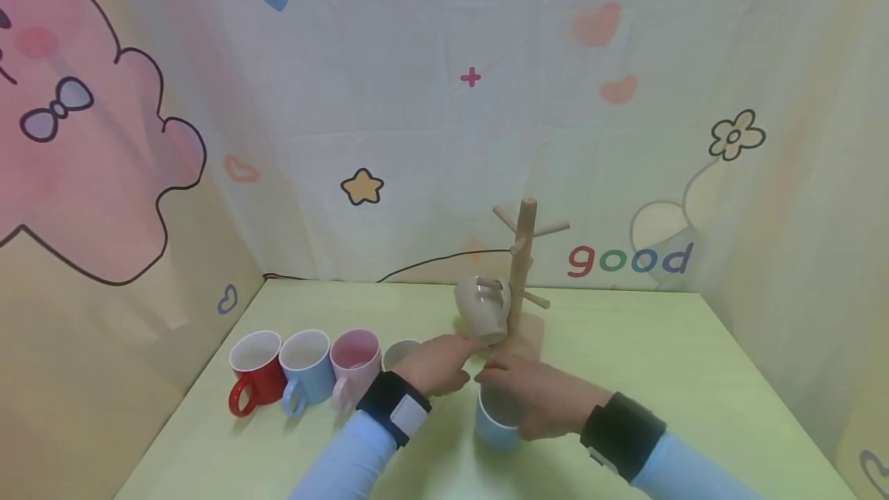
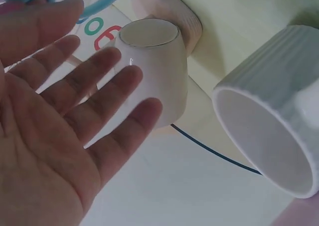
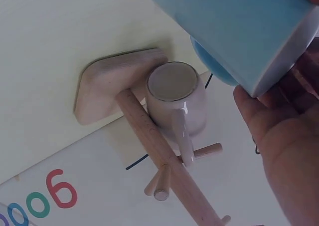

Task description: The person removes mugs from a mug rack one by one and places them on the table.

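Note:
My right hand [image 1: 545,396] grips a light blue mug [image 1: 495,432] by its rim, fingers over the mouth; the right wrist view shows the mug's side [image 3: 234,26] and the fingers at its lip. Close to it, my left hand [image 1: 434,365] reaches in with nothing held, its fingers [image 2: 134,113] extended and spread in the left wrist view. Just beyond both hands, a beige mug [image 1: 479,307] hangs bottom-down and tilted by its handle from a low peg of a wooden mug tree [image 1: 524,253].
Left of my hands stands a row of mugs: red [image 1: 257,373], light blue [image 1: 309,369], pink [image 1: 356,365] and a white ribbed one [image 2: 279,111], partly hidden by my left hand in the head view. Bare pegs [image 3: 162,186] stick out from the tree. A printed curtain [image 1: 417,99] hangs behind.

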A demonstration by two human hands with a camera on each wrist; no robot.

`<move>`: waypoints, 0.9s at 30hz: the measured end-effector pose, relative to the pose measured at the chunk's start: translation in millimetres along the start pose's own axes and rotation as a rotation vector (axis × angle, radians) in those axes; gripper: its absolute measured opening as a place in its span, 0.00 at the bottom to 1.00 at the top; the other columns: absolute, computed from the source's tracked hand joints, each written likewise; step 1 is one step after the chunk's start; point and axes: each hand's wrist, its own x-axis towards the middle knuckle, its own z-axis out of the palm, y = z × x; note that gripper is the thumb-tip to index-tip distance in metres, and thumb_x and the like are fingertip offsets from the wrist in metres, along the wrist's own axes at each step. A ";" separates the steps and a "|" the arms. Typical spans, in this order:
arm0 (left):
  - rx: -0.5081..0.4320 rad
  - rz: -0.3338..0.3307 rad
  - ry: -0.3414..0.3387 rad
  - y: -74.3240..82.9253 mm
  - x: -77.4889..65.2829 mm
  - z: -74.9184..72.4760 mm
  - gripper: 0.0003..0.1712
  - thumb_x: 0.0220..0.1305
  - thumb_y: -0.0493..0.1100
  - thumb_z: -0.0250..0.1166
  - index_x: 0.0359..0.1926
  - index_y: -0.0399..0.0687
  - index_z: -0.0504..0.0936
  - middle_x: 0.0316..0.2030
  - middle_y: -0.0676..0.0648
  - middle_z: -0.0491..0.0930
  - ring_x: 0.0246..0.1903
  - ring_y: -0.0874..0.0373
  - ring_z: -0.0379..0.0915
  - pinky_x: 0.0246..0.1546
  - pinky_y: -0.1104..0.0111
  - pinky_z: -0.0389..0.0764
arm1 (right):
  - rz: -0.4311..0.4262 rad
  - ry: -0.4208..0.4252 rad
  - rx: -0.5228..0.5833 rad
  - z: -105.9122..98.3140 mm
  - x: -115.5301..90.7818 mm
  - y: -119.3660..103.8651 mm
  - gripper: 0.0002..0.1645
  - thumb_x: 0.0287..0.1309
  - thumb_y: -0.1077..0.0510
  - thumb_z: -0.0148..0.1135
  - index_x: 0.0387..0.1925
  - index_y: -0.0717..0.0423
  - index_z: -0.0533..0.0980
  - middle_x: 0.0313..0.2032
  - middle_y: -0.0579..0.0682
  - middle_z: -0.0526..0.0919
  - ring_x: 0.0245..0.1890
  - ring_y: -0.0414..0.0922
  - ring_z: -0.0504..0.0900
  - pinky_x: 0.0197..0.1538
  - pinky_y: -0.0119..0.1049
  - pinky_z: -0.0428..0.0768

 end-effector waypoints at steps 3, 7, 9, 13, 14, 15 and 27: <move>-0.018 0.003 -0.024 -1.5 0.8 1.7 0.30 0.59 0.31 0.67 0.63 0.52 0.77 0.52 0.50 0.81 0.47 0.59 0.76 0.53 0.65 0.77 | 0.012 -0.038 0.010 -1.4 1.7 -4.8 0.45 0.34 0.64 0.81 0.60 0.50 0.74 0.55 0.45 0.75 0.55 0.45 0.72 0.57 0.44 0.77; -0.041 0.047 -0.032 -4.2 3.0 4.2 0.29 0.58 0.27 0.65 0.58 0.55 0.81 0.49 0.54 0.82 0.44 0.62 0.76 0.50 0.69 0.76 | -0.037 -0.042 -0.029 -0.9 4.0 -10.0 0.47 0.33 0.63 0.82 0.61 0.50 0.74 0.57 0.45 0.76 0.58 0.45 0.72 0.61 0.44 0.74; -0.057 0.071 -0.031 -5.4 3.9 5.1 0.27 0.57 0.26 0.64 0.54 0.56 0.83 0.44 0.57 0.82 0.39 0.63 0.74 0.46 0.71 0.76 | -0.063 -0.038 -0.057 0.3 4.8 -11.6 0.47 0.33 0.64 0.82 0.61 0.49 0.74 0.58 0.45 0.75 0.60 0.45 0.71 0.62 0.43 0.73; -0.071 0.086 -0.037 -7.1 4.4 6.1 0.21 0.58 0.28 0.66 0.46 0.57 0.86 0.37 0.60 0.81 0.35 0.63 0.73 0.41 0.73 0.74 | -0.053 -0.063 -0.073 1.9 5.7 -15.3 0.48 0.33 0.65 0.81 0.62 0.47 0.73 0.61 0.43 0.74 0.61 0.44 0.71 0.62 0.43 0.73; -0.073 0.089 -0.039 -7.4 4.5 6.1 0.19 0.58 0.29 0.67 0.44 0.56 0.86 0.36 0.60 0.81 0.34 0.63 0.73 0.41 0.74 0.75 | -0.047 -0.069 -0.074 2.1 5.6 -16.2 0.48 0.34 0.65 0.81 0.62 0.46 0.73 0.61 0.43 0.74 0.61 0.44 0.71 0.62 0.43 0.74; -0.075 0.089 -0.043 -7.5 4.4 6.1 0.16 0.58 0.30 0.68 0.43 0.55 0.86 0.34 0.60 0.81 0.33 0.64 0.73 0.40 0.74 0.75 | -0.041 -0.077 -0.074 2.3 5.5 -17.2 0.48 0.35 0.66 0.81 0.63 0.46 0.73 0.62 0.43 0.74 0.61 0.43 0.72 0.61 0.43 0.74; -0.163 0.088 -0.046 -18.2 3.4 6.4 0.05 0.62 0.36 0.70 0.35 0.52 0.89 0.25 0.61 0.78 0.26 0.65 0.71 0.30 0.76 0.75 | -0.108 -0.042 -0.171 6.8 3.8 -22.3 0.51 0.31 0.70 0.80 0.63 0.49 0.71 0.61 0.45 0.74 0.60 0.41 0.73 0.63 0.39 0.72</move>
